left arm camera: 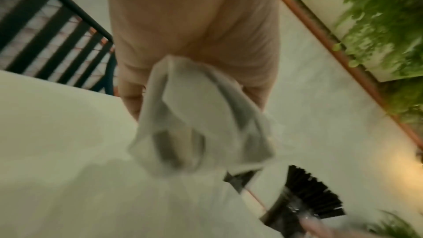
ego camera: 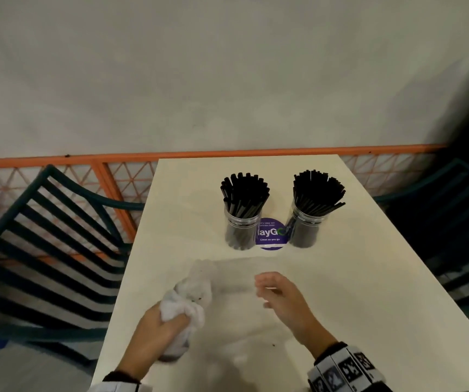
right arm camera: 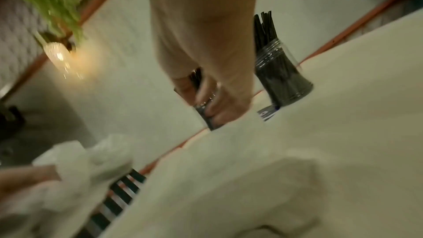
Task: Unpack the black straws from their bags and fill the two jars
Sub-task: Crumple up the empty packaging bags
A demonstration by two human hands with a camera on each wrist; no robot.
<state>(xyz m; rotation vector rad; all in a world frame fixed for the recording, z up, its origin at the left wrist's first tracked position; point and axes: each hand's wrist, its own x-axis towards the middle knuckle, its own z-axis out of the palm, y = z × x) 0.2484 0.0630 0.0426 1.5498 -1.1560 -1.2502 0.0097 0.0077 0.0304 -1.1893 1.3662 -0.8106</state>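
Note:
Two clear jars stand at the far middle of the table, the left jar [ego camera: 241, 230] and the right jar [ego camera: 306, 230], each packed with upright black straws [ego camera: 244, 193]. My left hand [ego camera: 165, 323] grips a crumpled bundle of clear plastic bags [ego camera: 190, 292] near the table's left edge; the bundle [left arm camera: 201, 124] hangs from my fingers in the left wrist view. A thin clear sheet seems to stretch from it toward my right hand [ego camera: 278, 295]. That hand hovers just above the table with loosely curled fingers [right arm camera: 206, 97] and holds nothing I can make out. One jar [right arm camera: 281, 79] stands beyond it.
A round purple sticker [ego camera: 271, 236] lies on the cream table [ego camera: 354, 292] between the jars. Dark slatted chairs stand at the left [ego camera: 43, 236] and right [ego camera: 453, 222]. An orange lattice rail [ego camera: 114, 176] and a pale wall run behind the table.

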